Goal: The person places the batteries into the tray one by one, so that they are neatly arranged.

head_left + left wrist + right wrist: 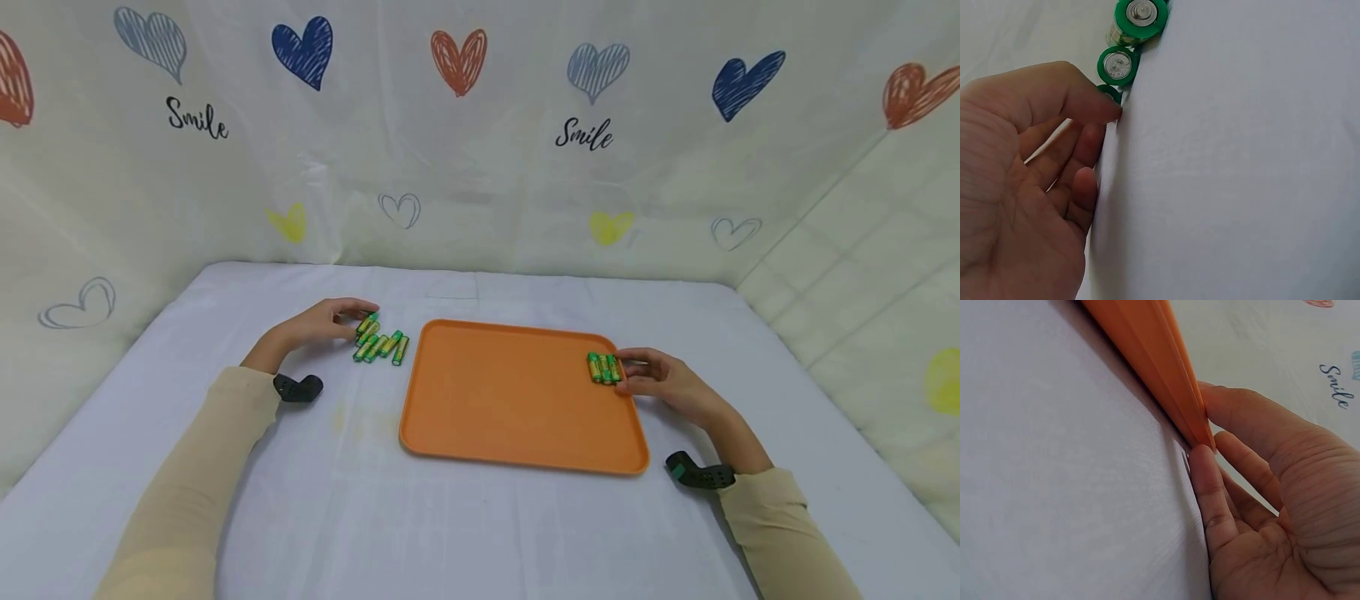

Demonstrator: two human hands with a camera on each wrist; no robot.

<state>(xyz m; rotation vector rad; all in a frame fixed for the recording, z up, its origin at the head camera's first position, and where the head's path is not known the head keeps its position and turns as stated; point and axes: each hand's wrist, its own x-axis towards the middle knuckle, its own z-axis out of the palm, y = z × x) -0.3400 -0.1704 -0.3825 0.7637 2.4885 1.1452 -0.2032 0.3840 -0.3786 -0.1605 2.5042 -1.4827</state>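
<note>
Several green-and-gold batteries (pixel 386 346) lie in a slanting cluster on the white cloth, left of an orange tray (pixel 510 396). At the cluster's far left end, my left hand (pixel 326 322) pinches a battery (pixel 367 322) between thumb and fingers. Battery ends (pixel 1117 65) show beyond the thumb in the left wrist view. Inside the tray, by its right rim, several batteries (pixel 600 367) lie side by side in a short row. Reaching over that rim, my right hand (pixel 671 387) holds the rightmost battery (pixel 614 368) by its ends. The tray wall hides this battery in the right wrist view.
A white cloth (pixel 465 533) covers the table. Behind it hangs a pale curtain (pixel 495 158) printed with hearts and words. Dark wrist bands (pixel 298 388) sit on both wrists. The tray's raised rim (pixel 525 468) stands between the two groups of batteries.
</note>
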